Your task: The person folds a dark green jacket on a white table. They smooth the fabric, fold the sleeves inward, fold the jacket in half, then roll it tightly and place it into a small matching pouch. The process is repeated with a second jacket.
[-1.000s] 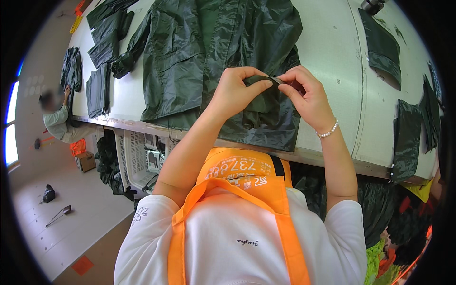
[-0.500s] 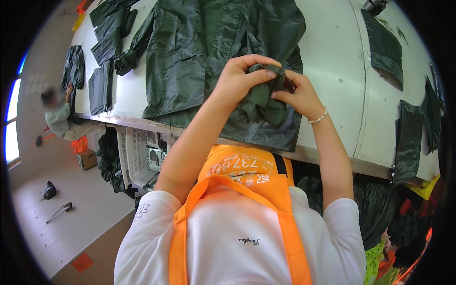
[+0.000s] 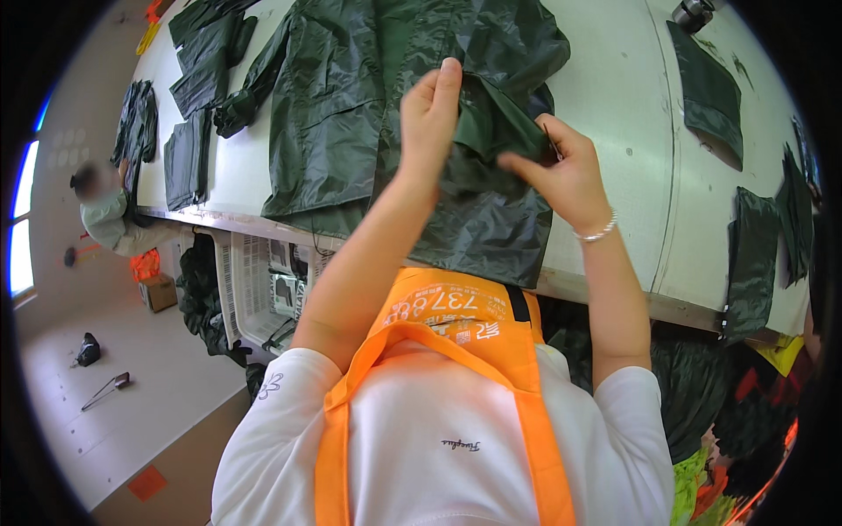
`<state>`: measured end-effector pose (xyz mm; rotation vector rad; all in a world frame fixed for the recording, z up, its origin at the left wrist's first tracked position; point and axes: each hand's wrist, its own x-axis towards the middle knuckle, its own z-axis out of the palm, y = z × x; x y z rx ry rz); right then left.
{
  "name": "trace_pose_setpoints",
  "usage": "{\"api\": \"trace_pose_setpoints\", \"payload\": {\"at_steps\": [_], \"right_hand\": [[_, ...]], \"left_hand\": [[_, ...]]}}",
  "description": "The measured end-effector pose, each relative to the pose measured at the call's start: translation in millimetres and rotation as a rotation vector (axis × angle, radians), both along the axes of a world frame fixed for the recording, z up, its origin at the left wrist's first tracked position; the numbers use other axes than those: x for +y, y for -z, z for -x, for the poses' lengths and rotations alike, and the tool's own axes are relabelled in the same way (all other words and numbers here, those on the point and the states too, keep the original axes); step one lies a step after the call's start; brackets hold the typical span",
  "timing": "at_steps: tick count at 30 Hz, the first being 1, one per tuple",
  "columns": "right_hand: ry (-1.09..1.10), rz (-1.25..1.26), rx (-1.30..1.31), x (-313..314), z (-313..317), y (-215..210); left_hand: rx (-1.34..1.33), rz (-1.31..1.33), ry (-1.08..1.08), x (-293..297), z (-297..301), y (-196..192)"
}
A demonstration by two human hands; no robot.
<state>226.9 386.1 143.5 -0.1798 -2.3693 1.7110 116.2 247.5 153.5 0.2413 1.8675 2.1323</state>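
Pale table (image 3: pixel 605 167). Jacket (image 3: pixel 326 145) flap (image 3: pixel 507 112) slanted from left hand (image 3: pixel 430 123), grip I couldn't tell, toward right hand (image 3: pixel 568 171), curled round a small tool (image 3: pixel 553 145).

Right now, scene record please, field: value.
left hand: over dark green jacket, grip unclear
right hand: by the jacket's lifted fabric, thin object in it, kind unclear
jacket: spread on pale table, partly lifted
table, left: dark folded garments
table, right: dark folded pieces, metallic bottle
person nearby: far left, by the table
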Motion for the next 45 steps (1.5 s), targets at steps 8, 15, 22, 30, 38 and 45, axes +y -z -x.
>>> {"api": "trace_pose_setpoints", "payload": {"at_steps": [8, 15, 22, 30, 38, 45], "right_hand": [[0.657, 0.862, 0.301, 10.3, 24.0, 62.4], [0.068, 0.378, -0.045, -26.0, -36.9, 2.7], [0.631, -0.086, 0.15, 21.3, -48.5, 6.9], [0.698, -0.108, 0.211, 3.2, -74.9, 15.4], [0.631, -0.239, 0.222, -8.3, -96.7, -2.7], [0.452, -0.27, -0.017, -12.2, -114.4, -19.6]], "left_hand": [[0.5, 0.319, 0.238, 27.8, -59.3, 15.8], [0.627, 0.57, 0.007, -0.9, 23.8, 33.7], [0.233, 0.295, 0.459, -27.0, -36.4, -7.2], [0.684, 0.502, -0.032, -36.0, -34.8, -23.6], [1.129, 0.385, 0.095, -32.6, -59.1, -24.4], [1.228, 0.244, 0.142, -27.1, -57.0, -26.1]]}}
